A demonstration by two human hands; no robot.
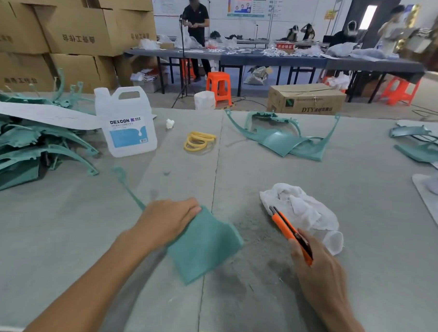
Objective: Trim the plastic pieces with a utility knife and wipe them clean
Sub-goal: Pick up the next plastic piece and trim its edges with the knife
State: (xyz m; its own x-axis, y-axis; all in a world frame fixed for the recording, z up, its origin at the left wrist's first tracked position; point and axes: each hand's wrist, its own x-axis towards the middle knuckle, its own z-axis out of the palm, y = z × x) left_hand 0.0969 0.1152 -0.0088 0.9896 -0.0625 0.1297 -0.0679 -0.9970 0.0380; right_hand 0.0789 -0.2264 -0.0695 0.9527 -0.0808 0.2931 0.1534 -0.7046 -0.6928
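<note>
We work at a grey table (358,285). The piece (204,248), a teal plastic panel, lies at near centre, across the seam in the table top. A thin arm of the piece runs out toward 10 o'clock and is blurred at its end.

Left hand (168,221): it rests palm down on the 10 o'clock corner of the piece, fingers nearly straight and held together, pressing on the panel. The thumb is hidden, so we cannot tell whether it hooks under the edge.

Right hand (316,265): it sits at 3 o'clock from the piece, apart from it, with fingers curled round the knife (288,229). The orange knife points toward 11 o'clock. Its tip end overlaps the near edge of the cloth (301,209). We cannot tell whether the blade is extended.

The cloth, white and crumpled, lies at 2 o'clock from the piece, near it but not touching.

Other items on the table:
- Jug (127,121): white, upright, blue label, at 11 o'clock from the piece, well apart.
- Bands (199,141): yellow, a loose heap at 12 o'clock.
- Far pieces (284,141): teal, overlapping, at 1 o'clock.
- Pile (25,145): teal pieces at 9 to 10 o'clock, with a white strip (44,115) across its top, reaching the jug.
</note>
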